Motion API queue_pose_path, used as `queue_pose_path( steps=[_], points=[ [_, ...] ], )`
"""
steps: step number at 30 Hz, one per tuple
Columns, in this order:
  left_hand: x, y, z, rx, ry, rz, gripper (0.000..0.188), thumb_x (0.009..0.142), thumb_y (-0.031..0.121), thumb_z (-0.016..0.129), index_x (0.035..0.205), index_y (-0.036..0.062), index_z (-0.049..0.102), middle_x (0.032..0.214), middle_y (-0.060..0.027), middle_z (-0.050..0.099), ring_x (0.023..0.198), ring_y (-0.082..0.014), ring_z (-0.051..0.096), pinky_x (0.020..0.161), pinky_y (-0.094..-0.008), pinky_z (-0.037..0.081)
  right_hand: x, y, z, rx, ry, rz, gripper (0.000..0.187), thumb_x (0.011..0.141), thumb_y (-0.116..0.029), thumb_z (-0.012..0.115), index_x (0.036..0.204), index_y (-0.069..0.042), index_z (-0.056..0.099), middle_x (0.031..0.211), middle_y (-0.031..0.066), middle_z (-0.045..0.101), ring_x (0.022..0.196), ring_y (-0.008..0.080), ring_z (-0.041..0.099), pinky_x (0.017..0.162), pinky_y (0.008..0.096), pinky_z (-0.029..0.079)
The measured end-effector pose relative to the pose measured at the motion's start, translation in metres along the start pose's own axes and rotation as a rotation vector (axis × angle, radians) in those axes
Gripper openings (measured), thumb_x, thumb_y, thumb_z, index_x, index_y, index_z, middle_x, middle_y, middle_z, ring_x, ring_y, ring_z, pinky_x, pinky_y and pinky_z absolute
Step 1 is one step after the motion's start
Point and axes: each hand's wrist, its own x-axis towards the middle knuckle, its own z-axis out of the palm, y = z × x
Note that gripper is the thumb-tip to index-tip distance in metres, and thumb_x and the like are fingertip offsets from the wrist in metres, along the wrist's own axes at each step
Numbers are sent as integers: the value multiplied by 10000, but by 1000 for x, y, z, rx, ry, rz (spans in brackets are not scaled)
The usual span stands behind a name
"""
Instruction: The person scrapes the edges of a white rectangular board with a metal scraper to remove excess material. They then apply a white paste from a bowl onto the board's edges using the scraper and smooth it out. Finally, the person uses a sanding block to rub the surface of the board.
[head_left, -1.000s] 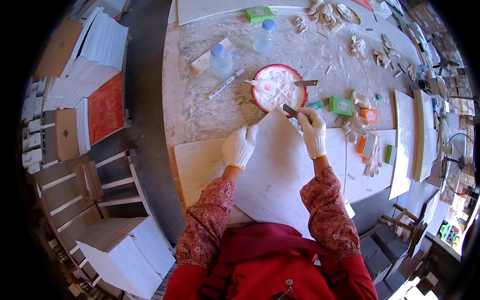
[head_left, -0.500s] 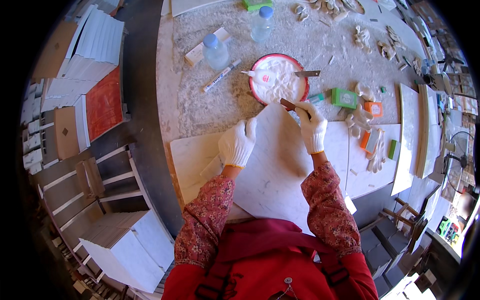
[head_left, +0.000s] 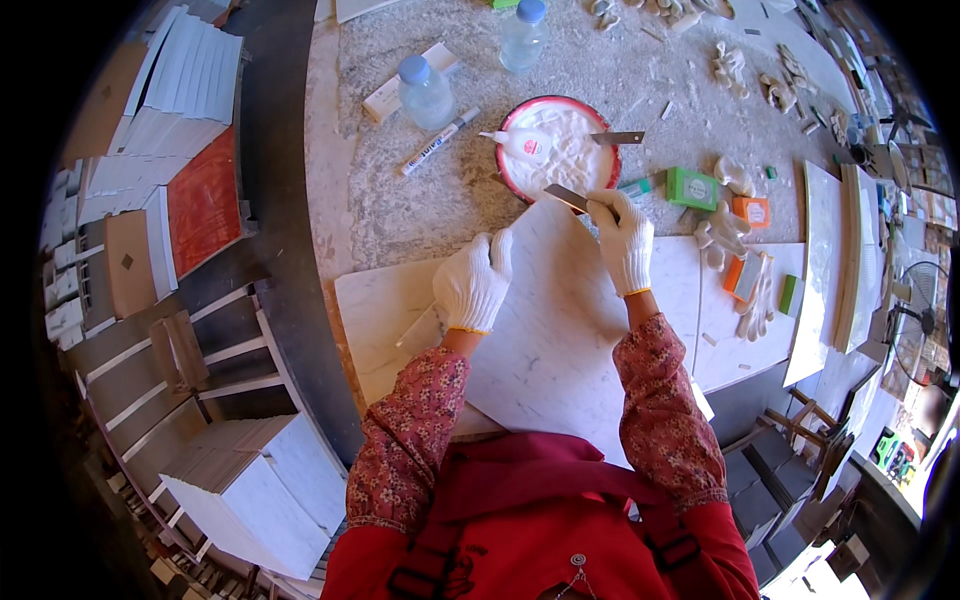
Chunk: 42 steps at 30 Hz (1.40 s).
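A white marble-look tile (head_left: 545, 325) with grey veins lies tilted in front of me, one corner pointing away. My left hand (head_left: 472, 285), in a white knit glove, is closed on its left edge. Pinched in my gloved right hand (head_left: 624, 245) is a flat metal scraper blade (head_left: 566, 197), held at the tile's far corner. Just beyond is a red-rimmed plate (head_left: 503, 178) of white paste (head_left: 568, 135). A small white squeeze bottle (head_left: 524, 145) lies in the paste, and a second metal blade (head_left: 622, 138) rests across the plate's right rim.
Two blue-capped bottles (head_left: 426, 98), a marker pen (head_left: 440, 142) and a narrow box (head_left: 385, 98) are at the far left. Green (head_left: 691, 187) and orange boxes (head_left: 750, 211) and loose gloves (head_left: 722, 232) lie to the right. Stacked tiles (head_left: 255, 485) stand left of the table.
My right hand has shifted slightly, and the blade has swung leftward and up over the tile's far corner. My left hand keeps its hold on the tile edge.
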Motion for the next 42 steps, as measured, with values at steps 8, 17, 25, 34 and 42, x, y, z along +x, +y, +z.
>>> queue_pose_path(
  steps=[8, 17, 25, 34, 42],
  points=[
    [1, 3, -4, -13, 7, 4, 454, 979, 423, 553, 643, 124, 606, 566, -150, 614, 494, -350, 606, 470, -440, 470, 21, 1, 3, -226, 151, -150, 109, 896, -212, 670, 938, -135, 735, 780, 121, 687, 702, 265, 676, 652, 348, 520],
    [0, 2, -6, -35, -13, 5, 384, 979, 391, 560, 707, 133, 644, 599, -145, 620, 536, -355, 612, 492, -445, 465, 68, -35, 32, -602, 93, -457, 207, 784, -333, 744, 963, -229, 755, 955, 21, 679, 956, 289, 605, 818, 430, 470],
    [1, 5, -12, -62, -69, -3, 358, 978, 404, 559, 753, 149, 670, 622, -145, 638, 546, -356, 620, 486, -442, 463, 97, -61, 59, -697, -211, -375, 363, 760, -418, 766, 1003, -155, 700, 999, 116, 666, 976, 347, 614, 826, 469, 492],
    [1, -3, -5, 23, 26, 170, 308, 979, 337, 567, 749, 141, 626, 607, -115, 610, 530, -321, 607, 488, -428, 463, 9, -53, -7, -67, -72, -33, 314, 842, -237, 742, 1108, -95, 655, 989, 129, 708, 837, 336, 684, 741, 398, 539],
    [0, -2, -3, -39, 19, 115, 290, 989, 303, 544, 767, 130, 613, 627, -101, 617, 541, -307, 610, 501, -423, 471, -29, -29, -6, -235, -105, -60, 301, 904, -235, 690, 1158, -77, 659, 1048, 170, 708, 927, 337, 698, 806, 374, 534]
  ],
)
